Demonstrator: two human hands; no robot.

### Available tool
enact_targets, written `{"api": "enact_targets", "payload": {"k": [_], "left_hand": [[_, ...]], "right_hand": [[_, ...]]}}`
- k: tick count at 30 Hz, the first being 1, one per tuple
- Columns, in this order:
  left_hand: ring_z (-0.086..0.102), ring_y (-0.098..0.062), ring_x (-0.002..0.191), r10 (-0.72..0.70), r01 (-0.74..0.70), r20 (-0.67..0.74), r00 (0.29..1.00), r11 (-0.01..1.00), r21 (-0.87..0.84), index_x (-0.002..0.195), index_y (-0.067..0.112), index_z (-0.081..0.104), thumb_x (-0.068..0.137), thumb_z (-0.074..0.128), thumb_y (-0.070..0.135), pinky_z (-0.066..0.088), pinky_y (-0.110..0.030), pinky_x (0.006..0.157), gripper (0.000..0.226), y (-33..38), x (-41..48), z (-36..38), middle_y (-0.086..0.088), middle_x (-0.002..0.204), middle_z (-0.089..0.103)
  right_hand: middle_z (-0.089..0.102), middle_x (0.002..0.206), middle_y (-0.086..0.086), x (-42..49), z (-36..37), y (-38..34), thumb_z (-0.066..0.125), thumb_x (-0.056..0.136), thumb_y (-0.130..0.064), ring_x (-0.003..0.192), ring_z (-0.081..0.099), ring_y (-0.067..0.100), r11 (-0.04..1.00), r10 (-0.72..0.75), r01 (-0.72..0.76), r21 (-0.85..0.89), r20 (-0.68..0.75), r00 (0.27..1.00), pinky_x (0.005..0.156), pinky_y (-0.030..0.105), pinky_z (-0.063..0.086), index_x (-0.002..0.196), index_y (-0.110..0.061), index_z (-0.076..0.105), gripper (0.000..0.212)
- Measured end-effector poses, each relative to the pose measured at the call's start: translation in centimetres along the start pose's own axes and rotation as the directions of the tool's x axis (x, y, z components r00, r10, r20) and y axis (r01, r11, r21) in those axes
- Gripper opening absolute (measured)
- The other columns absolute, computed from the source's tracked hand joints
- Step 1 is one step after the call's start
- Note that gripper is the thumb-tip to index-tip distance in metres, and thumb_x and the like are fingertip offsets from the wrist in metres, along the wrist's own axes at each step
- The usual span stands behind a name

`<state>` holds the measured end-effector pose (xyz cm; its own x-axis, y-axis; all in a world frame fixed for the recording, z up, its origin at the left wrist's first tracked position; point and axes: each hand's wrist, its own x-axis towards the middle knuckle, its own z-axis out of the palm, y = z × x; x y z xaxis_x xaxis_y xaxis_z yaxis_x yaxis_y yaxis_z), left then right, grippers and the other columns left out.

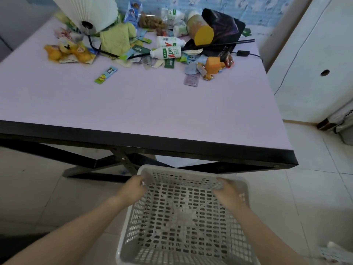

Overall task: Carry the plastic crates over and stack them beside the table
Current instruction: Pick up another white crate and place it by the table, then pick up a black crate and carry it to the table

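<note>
A white perforated plastic crate [183, 217] is low in the head view, just in front of the table's near edge and above the tiled floor. My left hand [133, 188] grips its left rim near the far corner. My right hand [229, 194] grips the right rim, fingers curled over the edge. Through the slotted bottom I cannot tell whether another crate lies beneath it. The table [152, 115] has a pale lilac top, a black edge and black crossed legs.
Clutter covers the table's far side: bottles [168, 52], a white pleated lamp [89, 12], a soft toy [66, 51], wrappers and a black bag [223, 27]. A white cabinet [315, 60] stands to the right. Pale tiled floor [309, 188] surrounds the crate.
</note>
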<state>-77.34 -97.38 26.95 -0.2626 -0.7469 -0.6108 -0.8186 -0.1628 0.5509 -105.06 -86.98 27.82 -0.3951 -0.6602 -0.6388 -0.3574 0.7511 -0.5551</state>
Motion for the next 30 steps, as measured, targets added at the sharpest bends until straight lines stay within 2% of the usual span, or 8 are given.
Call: {"api": "enact_targets", "payload": {"k": [3, 6, 9, 14, 20, 23, 27, 30], "left_hand": [[0.054, -0.015, 0.12, 0.073, -0.077, -0.042, 0.996, 0.99, -0.114, 0.127, 0.017, 0.058, 0.098, 0.048, 0.013, 0.041, -0.007, 0.083, 0.031, 3.1, -2.8, -1.8, 0.001, 0.121, 0.06], [0.053, -0.019, 0.125, 0.097, -0.12, -0.128, 0.987, 0.976, -0.179, 0.129, 0.013, 0.059, 0.097, 0.046, 0.014, 0.041, -0.026, 0.101, 0.035, 5.9, -7.0, -4.2, -0.005, 0.133, 0.06], [0.054, -0.015, 0.122, 0.143, -0.187, -0.226, 0.964, 0.964, -0.187, 0.128, 0.013, 0.06, 0.096, 0.046, 0.012, 0.041, -0.026, 0.099, 0.035, 8.1, -12.6, -7.0, -0.002, 0.129, 0.061], [0.058, -0.014, 0.112, 0.195, -0.267, -0.399, 0.896, 0.954, -0.133, 0.127, 0.014, 0.06, 0.094, 0.047, 0.012, 0.045, -0.022, 0.089, 0.036, 10.5, -24.6, -12.6, -0.001, 0.128, 0.062], [0.053, -0.017, 0.123, 0.266, -0.269, -0.596, 0.757, 0.959, 0.087, 0.131, 0.017, 0.057, 0.091, 0.047, 0.012, 0.038, -0.025, 0.101, 0.042, 12.3, -40.4, -20.9, -0.001, 0.135, 0.058], [0.058, -0.019, 0.115, 0.341, -0.244, -0.667, 0.663, 0.94, 0.238, 0.125, 0.016, 0.062, 0.089, 0.047, 0.011, 0.043, -0.027, 0.096, 0.039, 12.3, -48.3, -24.5, -0.002, 0.125, 0.064], [0.065, -0.021, 0.097, 0.391, -0.183, -0.755, 0.527, 0.919, 0.348, 0.104, 0.021, 0.067, 0.083, 0.048, 0.019, 0.052, -0.038, 0.086, 0.028, 9.5, -57.9, -28.2, -0.001, 0.104, 0.071], [0.064, -0.019, 0.099, 0.364, -0.088, -0.806, 0.467, 0.926, 0.367, 0.113, 0.017, 0.066, 0.086, 0.051, 0.014, 0.051, -0.038, 0.088, 0.031, 6.2, -64.6, -29.8, -0.001, 0.109, 0.07]], "right_hand": [[0.035, 0.146, 0.007, -2.7, 0.5, -3.8, 0.06, 0.09, -0.017, 0.116, 0.052, 0.021, 0.996, -0.085, 0.085, 0.021, -0.007, 0.996, 0.096, 0.036, 0.05, 0.14, -0.018, 0.047, 0.052], [0.025, 0.152, 0.004, -6.9, 0.1, -7.6, 0.055, 0.093, -0.015, 0.094, 0.046, 0.008, 0.981, -0.196, 0.196, 0.016, 0.037, 0.98, 0.069, 0.018, 0.046, 0.145, -0.02, 0.04, 0.054], [0.026, 0.15, 0.007, -11.9, -0.9, -11.2, 0.053, 0.091, -0.02, 0.11, 0.048, 0.017, 0.948, -0.315, 0.317, -0.034, 0.06, 0.947, 0.079, 0.024, 0.04, 0.143, -0.021, 0.042, 0.053], [0.041, 0.142, 0.008, -22.6, -2.3, -17.8, 0.057, 0.088, -0.018, 0.089, 0.051, 0.011, 0.838, -0.527, 0.539, -0.082, 0.127, 0.84, 0.076, 0.023, 0.041, 0.136, -0.018, 0.05, 0.049], [0.038, 0.143, 0.005, -37.4, -3.1, -26.6, 0.057, 0.084, -0.022, 0.134, 0.039, 0.024, 0.569, -0.761, 0.801, -0.185, 0.251, 0.599, 0.105, 0.034, 0.037, 0.134, -0.025, 0.052, 0.05], [0.041, 0.143, 0.003, -45.2, -2.1, -31.1, 0.056, 0.083, -0.022, 0.134, 0.039, 0.02, 0.389, -0.849, 0.904, -0.177, 0.314, 0.426, 0.106, 0.032, 0.036, 0.137, -0.023, 0.049, 0.054], [0.047, 0.14, 0.007, -55.5, 1.2, -35.2, 0.055, 0.087, -0.017, 0.124, 0.049, 0.024, 0.169, -0.902, 0.975, -0.142, 0.376, 0.211, 0.089, 0.026, 0.038, 0.143, -0.016, 0.043, 0.057], [0.049, 0.133, 0.003, -61.6, 4.4, -36.6, 0.052, 0.09, -0.011, 0.118, 0.049, 0.019, 0.087, -0.909, 0.994, -0.066, 0.403, 0.106, 0.089, 0.027, 0.04, 0.142, -0.014, 0.042, 0.053]]}}
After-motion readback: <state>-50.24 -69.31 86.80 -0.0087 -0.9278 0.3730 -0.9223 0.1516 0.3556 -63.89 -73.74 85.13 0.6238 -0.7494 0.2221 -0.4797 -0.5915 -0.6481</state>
